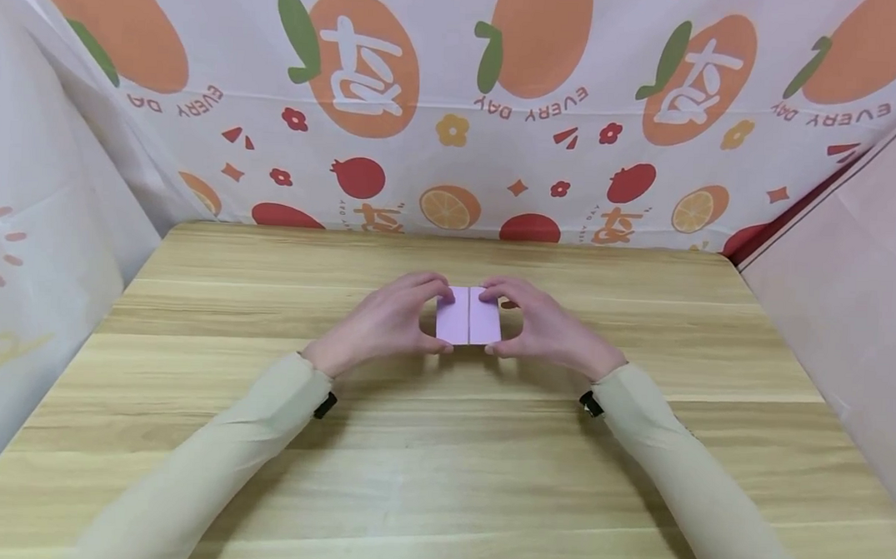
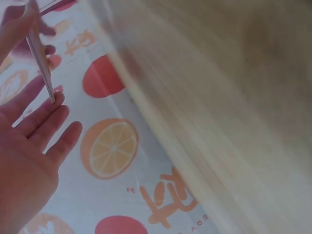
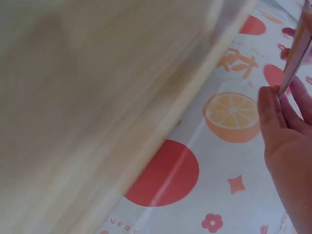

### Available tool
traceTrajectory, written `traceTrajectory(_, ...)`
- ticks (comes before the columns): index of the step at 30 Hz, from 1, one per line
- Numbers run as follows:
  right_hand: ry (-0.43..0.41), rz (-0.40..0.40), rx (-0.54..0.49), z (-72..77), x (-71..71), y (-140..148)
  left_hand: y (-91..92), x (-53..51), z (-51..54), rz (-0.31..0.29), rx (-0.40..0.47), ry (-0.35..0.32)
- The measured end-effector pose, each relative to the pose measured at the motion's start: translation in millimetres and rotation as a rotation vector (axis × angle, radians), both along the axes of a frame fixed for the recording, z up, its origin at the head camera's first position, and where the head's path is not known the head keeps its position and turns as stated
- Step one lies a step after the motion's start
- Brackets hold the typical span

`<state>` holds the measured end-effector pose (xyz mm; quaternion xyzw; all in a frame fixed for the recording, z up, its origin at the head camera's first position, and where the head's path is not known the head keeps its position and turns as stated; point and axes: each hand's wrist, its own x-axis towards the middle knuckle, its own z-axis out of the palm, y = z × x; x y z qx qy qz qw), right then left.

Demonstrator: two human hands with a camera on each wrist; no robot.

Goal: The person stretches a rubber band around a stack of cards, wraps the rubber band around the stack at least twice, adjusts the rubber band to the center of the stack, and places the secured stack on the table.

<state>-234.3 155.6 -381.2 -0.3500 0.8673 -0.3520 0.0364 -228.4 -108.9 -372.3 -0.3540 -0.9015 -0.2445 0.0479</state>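
Both hands hold a small pink folded paper (image 1: 454, 317) above the table's far half, with a straight seam running down its middle. My left hand (image 1: 394, 317) pinches its left side, thumb at the near edge and fingers at the far edge. On the right side, my right hand (image 1: 547, 327) grips it the same way. The left wrist view shows the paper (image 2: 41, 63) edge-on as a thin sheet beside the left hand (image 2: 29, 156). It also appears edge-on in the right wrist view, where the right hand (image 3: 287, 141) touches its lower end.
A wooden table (image 1: 439, 479) spreads beneath both arms. Behind it hangs a white cloth (image 1: 423, 153) printed with fruit, and pale cloths also hang at the left (image 1: 38, 212) and right (image 1: 870, 248) sides. Each wrist wears a black strap.
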Motion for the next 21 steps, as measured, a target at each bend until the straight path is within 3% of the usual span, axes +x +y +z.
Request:
traceTrajectory(13, -0.049, 0.006, 0.153, -10.0, -26.6, -2, 5.5, -24.8, -13.3, -0.013, -0.1, -0.064)
traceTrajectory(21, -0.009, 0.029, 0.265, -20.5, -40.4, 0, 10.2, -38.0, -23.7, -0.034, -0.178, -0.115)
